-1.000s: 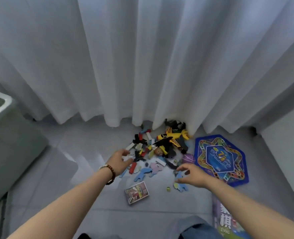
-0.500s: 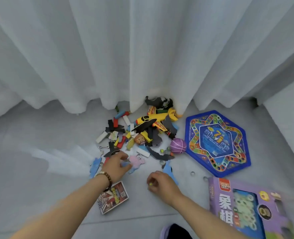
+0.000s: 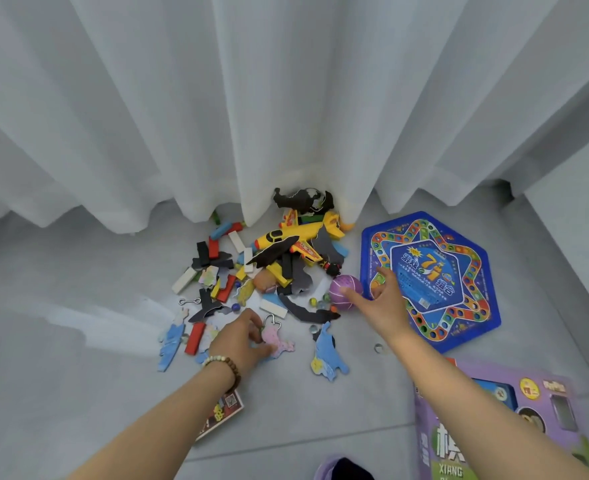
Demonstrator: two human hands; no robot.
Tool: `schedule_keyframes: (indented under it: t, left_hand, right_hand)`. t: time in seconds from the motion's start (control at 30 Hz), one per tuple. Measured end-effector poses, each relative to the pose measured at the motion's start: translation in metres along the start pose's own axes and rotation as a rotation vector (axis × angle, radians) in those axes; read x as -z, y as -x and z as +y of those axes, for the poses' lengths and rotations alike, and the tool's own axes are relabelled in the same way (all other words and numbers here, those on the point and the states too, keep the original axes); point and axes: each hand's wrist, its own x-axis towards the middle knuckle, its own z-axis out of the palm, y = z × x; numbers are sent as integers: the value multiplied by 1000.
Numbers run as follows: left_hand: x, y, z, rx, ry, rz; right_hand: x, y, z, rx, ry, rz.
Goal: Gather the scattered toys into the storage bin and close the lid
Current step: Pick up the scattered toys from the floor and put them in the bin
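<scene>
In the head view, your left hand [image 3: 243, 337] curls over a pink flat cut-out piece [image 3: 276, 338], thumb and fingers pinching it at the near edge of the scattered pile of toys [image 3: 265, 271]. The pile lies on the grey tiled floor [image 3: 78, 341] at the foot of the white curtain [image 3: 286, 98]. Your right hand [image 3: 385, 306] is spread wide, its thumb touching the purple ribbed ball [image 3: 352, 282] and its fingers over the edge of the blue hexagonal game board [image 3: 459, 289]. A yellow plastic toy aeroplane [image 3: 296, 235] tops the pile. A purple cardboard game box [image 3: 542, 377] lies under your right forearm.
</scene>
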Motion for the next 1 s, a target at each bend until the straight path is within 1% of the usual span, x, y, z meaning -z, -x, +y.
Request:
schedule_keyframes:
  t: [0.1,0.2,0.23,0.37,0.4,0.47,0.53,0.6,0.7,0.77,0.83,0.93,1.0]
  left_hand:
    - [-4,0,3,-15,-36,8]
    - [-7,-2,5,-22,-49,27]
    - [-7,-2,5,-19,-52,29]
    - [-8,-5,5,-55,-150,14]
    - [-8,-6,5,-63,-167,6]
    - [-6,-8,7,-77,-164,-20]
    - [-4,-8,6,-70,-88,-46]
    - [3,-5,7,-47,31,-41]
    - [36,13,21,-60,275,22]
    - [70,34,27,-109,443,93]
    - [111,58,23,-127,557,153]
    - [181,98,-2,-121,672,245]
    - [232,136,-27,-84,758,338]
  right_hand:
    - [-10,-8,10,9,115,-87]
    - [-15,-11,18,39,232,-106]
    - [-15,-9,19,48,212,-98]
    - [-11,8,15,79,-31,-65]
    - [-10,14,14,80,-59,-85]
    - [-11,26,16,56,-68,-174]
    - [-15,35,19,29,-64,-263]
    - [-20,40,15,26,-82,-298]
    - [-24,52,-16,5,-175,-337]
    - [-29,70,-50,2,-255,-398]
    - [-38,94,-97,24,-288,-487]
    - [-65,131,-171,73,-338,-651]
    - [-96,164,-223,47,-381,-756]
